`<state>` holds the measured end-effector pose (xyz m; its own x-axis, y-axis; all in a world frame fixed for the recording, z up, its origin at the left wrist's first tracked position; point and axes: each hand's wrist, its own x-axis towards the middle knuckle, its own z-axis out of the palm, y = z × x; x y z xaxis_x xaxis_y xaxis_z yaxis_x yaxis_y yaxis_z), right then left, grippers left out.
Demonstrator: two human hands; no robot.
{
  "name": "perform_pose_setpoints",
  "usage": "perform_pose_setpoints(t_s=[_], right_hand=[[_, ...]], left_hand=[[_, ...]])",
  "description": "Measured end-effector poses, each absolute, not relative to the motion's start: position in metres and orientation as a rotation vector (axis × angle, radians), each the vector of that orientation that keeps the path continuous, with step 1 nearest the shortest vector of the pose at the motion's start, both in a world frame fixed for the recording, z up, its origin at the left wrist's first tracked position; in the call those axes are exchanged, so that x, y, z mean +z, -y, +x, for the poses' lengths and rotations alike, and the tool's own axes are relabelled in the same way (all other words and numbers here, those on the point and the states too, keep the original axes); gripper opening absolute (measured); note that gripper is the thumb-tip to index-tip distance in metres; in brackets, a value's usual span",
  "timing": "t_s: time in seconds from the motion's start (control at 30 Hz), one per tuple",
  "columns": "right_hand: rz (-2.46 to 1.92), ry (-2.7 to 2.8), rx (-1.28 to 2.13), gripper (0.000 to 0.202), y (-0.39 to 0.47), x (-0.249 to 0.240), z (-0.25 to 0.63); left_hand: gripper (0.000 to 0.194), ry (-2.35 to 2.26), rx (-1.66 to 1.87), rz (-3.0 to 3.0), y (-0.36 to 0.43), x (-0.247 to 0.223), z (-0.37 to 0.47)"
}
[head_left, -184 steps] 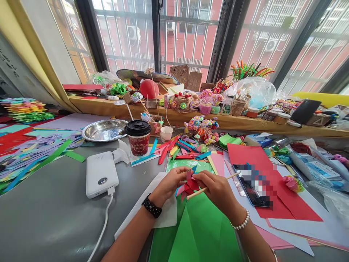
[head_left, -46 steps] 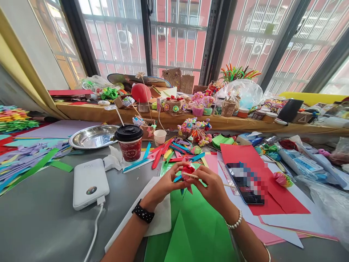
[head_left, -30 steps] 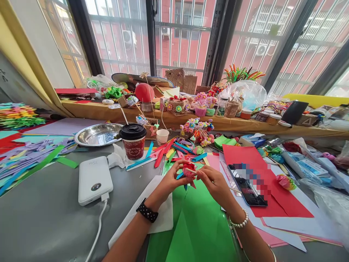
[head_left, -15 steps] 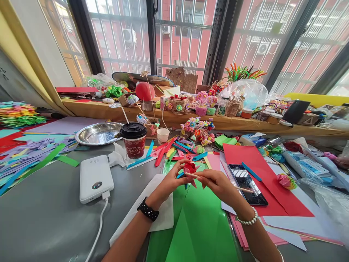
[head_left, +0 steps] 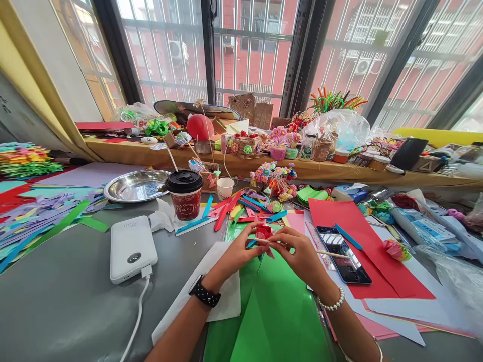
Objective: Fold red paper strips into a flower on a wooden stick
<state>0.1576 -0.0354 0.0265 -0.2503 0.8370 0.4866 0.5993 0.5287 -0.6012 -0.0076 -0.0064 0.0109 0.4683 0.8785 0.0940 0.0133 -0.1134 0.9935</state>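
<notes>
A red paper flower with pink and blue strips below it is held over the green sheet. My left hand has its fingers closed round the flower's left side. My right hand pinches a thin wooden stick, whose near end lies across the front of the flower and whose far end points right over the phone. The fingertips of both hands almost meet at the flower.
A lidded cup, a metal plate and a white power bank stand left. Paper strips lie behind the hands. Right are a phone, red paper and a pink paper flower.
My right hand has shifted slightly, with its wrist farther left and its fingers at the flower's right edge. The stick lies a little flatter. My left hand still holds the flower.
</notes>
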Motion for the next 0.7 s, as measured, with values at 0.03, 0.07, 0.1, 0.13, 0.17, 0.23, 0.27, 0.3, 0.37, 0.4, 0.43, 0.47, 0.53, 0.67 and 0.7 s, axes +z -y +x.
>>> perform_pose_setpoints(t_s=[0.03,0.07,0.1,0.13,0.17,0.23,0.27,0.3,0.37,0.4,0.43,0.47,0.53,0.67,0.7], right_hand=[[-1.181,1.969,0.329,0.016,0.035,0.025,0.158],[-1.196,1.977,0.283,0.016,0.034,0.024,0.158],[-1.212,1.987,0.240,0.016,0.033,0.023,0.158],[-1.231,2.000,0.204,0.017,0.032,0.022,0.158],[-1.248,2.018,0.179,0.017,0.031,0.021,0.158],[-1.274,2.058,0.150,0.016,0.030,0.019,0.158],[-1.281,2.080,0.145,0.016,0.030,0.018,0.158],[-1.284,2.103,0.147,0.016,0.030,0.018,0.157],[-1.281,2.145,0.176,0.016,0.030,0.017,0.156],[-1.280,2.162,0.200,0.016,0.030,0.016,0.156],[-1.280,2.175,0.227,0.016,0.030,0.016,0.156],[-1.284,2.181,0.254,0.016,0.029,0.015,0.155],[-1.302,2.180,0.306,0.015,0.028,0.012,0.155],[-1.336,2.161,0.376,0.013,0.026,0.007,0.156],[-1.343,2.160,0.385,0.013,0.026,0.006,0.157]], left_hand=[[0.052,-0.844,0.928,1.542,0.005,0.010,-0.008],[0.054,-0.876,0.970,1.589,0.004,0.009,-0.008],[0.054,-0.909,1.017,1.648,0.003,0.009,-0.009],[0.053,-0.940,1.064,1.715,0.002,0.010,-0.010],[0.047,-0.967,1.105,1.790,0.001,0.010,-0.011],[0.031,-1.007,1.135,1.948,0.000,0.012,-0.012],[0.025,-1.023,1.124,2.019,0.000,0.012,-0.013],[0.020,-1.032,1.103,2.083,0.000,0.012,-0.014],[0.016,-1.026,1.047,2.184,-0.001,0.011,-0.015],[0.015,-1.016,1.025,2.219,-0.001,0.010,-0.015],[0.014,-1.006,1.003,2.246,-0.001,0.009,-0.015],[0.014,-0.999,0.978,2.267,0.000,0.008,-0.015],[0.015,-1.006,0.927,2.292,0.000,0.006,-0.014],[0.015,-1.052,0.849,2.279,-0.001,0.005,-0.013],[0.016,-1.067,0.836,2.269,-0.001,0.004,-0.013]])
